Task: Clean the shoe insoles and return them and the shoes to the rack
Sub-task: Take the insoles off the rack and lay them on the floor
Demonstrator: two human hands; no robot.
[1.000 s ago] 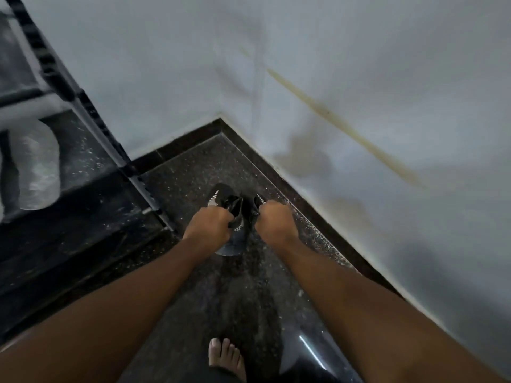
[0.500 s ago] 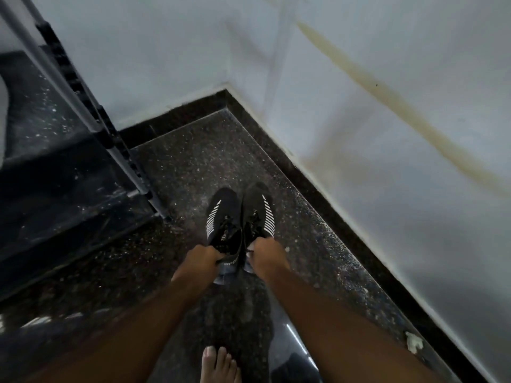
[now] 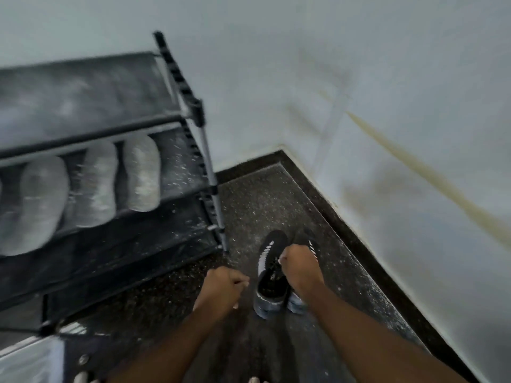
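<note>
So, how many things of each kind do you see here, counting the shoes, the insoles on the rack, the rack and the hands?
Black shoes: 2, one and the other, side by side on the floor
Pale insoles: 3 fully seen, on the rack shelf
Rack: 1
Hands: 2, left hand, right hand
Total: 8

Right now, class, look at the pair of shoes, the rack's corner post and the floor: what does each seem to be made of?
Shoes: likely knit fabric, matte black with white stripes; pale soles, probably foam or rubber.
Rack post: looks like metal tube, since it has a silvery sheen, with black, probably plastic, joints.
Floor: seemingly polished speckled stone, dark with pale flecks and dusty.
</note>
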